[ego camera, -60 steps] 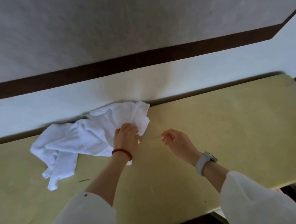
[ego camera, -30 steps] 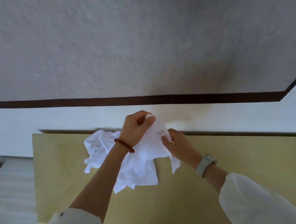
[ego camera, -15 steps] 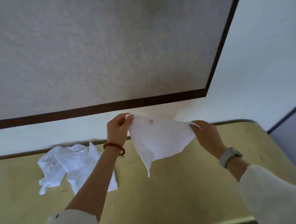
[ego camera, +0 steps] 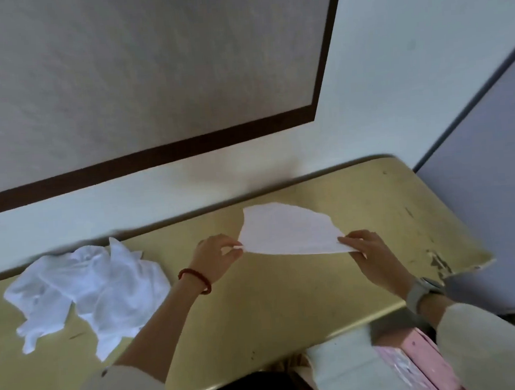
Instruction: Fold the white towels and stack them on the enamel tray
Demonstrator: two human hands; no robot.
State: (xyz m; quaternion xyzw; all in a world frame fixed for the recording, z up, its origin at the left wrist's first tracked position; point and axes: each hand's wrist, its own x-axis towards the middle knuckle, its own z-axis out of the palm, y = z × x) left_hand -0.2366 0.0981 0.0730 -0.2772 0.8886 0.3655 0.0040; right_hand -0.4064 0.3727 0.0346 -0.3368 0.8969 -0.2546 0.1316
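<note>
The yellow table (ego camera: 258, 310) is the landmark here, its worn top running along the wall. On its left part lies a crumpled heap of white towels (ego camera: 86, 295), unfolded and touched by neither hand. Toward the table's right part, one white towel (ego camera: 289, 233) is stretched out between the hands, its far edge reaching toward the wall side; whether it already rests on the top or hangs just above cannot be told. The left hand (ego camera: 216, 258) pinches the towel's near-left corner between thumb and fingertips, and the right hand (ego camera: 365, 252) pinches the near-right corner the same way. No enamel tray shows anywhere in view. To do this step well, I judge the towel should be kept taut, laid flat on bare table, well apart from the heap, and its edges squared before the first fold.
</note>
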